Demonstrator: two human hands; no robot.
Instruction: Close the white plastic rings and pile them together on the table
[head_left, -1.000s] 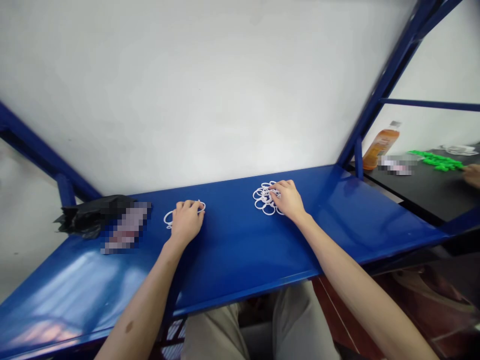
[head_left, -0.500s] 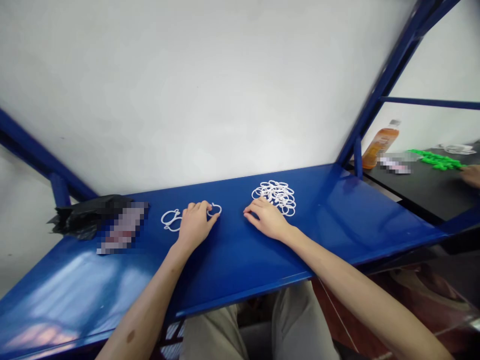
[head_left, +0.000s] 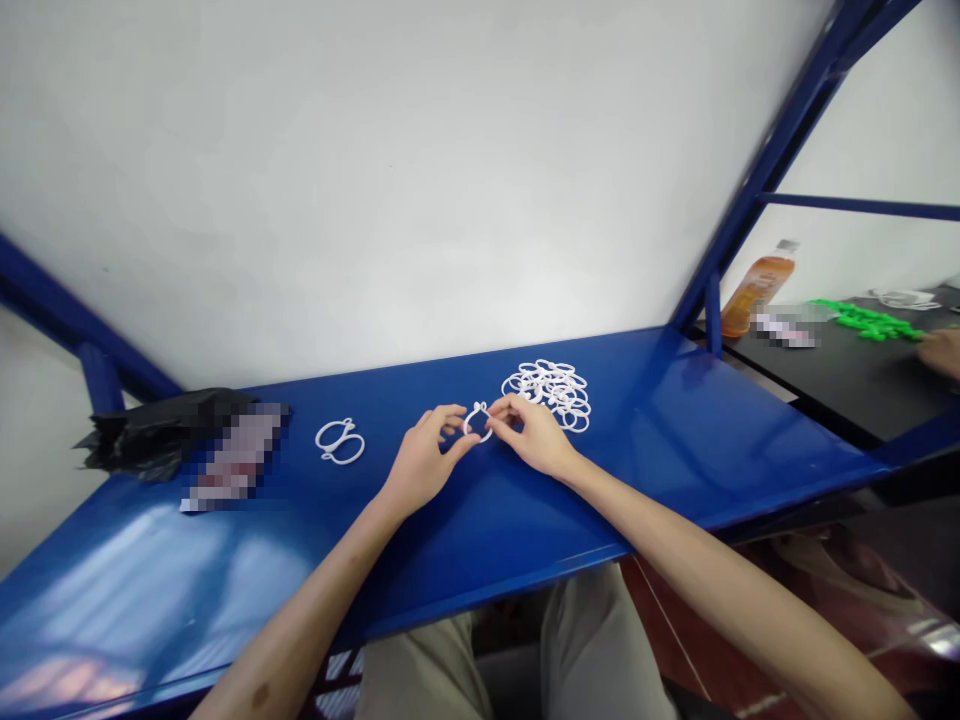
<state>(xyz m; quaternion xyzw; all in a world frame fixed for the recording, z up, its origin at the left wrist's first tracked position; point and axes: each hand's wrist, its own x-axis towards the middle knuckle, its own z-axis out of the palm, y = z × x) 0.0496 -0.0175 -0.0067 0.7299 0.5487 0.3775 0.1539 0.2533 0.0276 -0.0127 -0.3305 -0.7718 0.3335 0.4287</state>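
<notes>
A single white plastic ring with a small knobbed clasp at its top, like a shower curtain ring (head_left: pixel 480 407), is held up between my two hands over the blue table. My left hand (head_left: pixel 427 452) grips its left side with thumb and fingers. On the opposite side, the fingertips of my right hand (head_left: pixel 534 432) pinch the ring near the clasp. Just behind my right hand lies a heap of similar white rings (head_left: pixel 566 385). Two more rings (head_left: pixel 343 460) lie overlapping to the left of my left hand.
A black plastic bag (head_left: pixel 161 430) and a blurred-out flat item (head_left: pixel 236 460) rest at the table's left. Blue frame posts (head_left: pixel 765 170) rise at both ends. On a dark table to the right are an orange drink bottle (head_left: pixel 757 290), green pieces (head_left: pixel 870 320) and another person's hand (head_left: pixel 941 352).
My left hand has moved right, bringing a ring over to my right hand, which now pinches it too. The two rings at left are uncovered.
</notes>
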